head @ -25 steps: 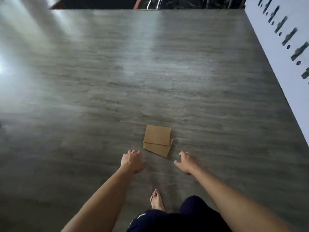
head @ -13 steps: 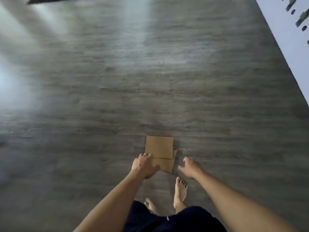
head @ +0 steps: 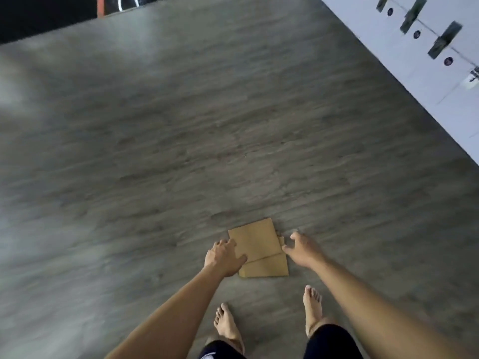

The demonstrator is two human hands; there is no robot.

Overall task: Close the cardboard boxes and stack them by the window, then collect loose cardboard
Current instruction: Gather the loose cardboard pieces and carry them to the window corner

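Two flat cardboard pieces (head: 259, 251) lie overlapped on the grey wood-grain floor (head: 181, 151), at about 6 o'clock in the view, just ahead of the person's bare feet (head: 226, 323). The upper piece sits skewed across the lower one, whose near edge and right corner show beneath it. The left hand (head: 224, 256) is at the 9 o'clock edge of the stack, fingers loosely curled over the edge of the upper piece; whether it has actual purchase cannot be told. The right hand (head: 302, 248) is at the 3 o'clock edge, fingers spread and bent, fingertips just beside the cardboard, with no grip established. No boxes and no window appear in view, so the closing and stacking stage cannot be verified; a white wall (head: 414, 73) with dark markings runs along 2 o'clock. Assessment: the work stands in the collection stage, with both pieces not yet lifted from the floor.
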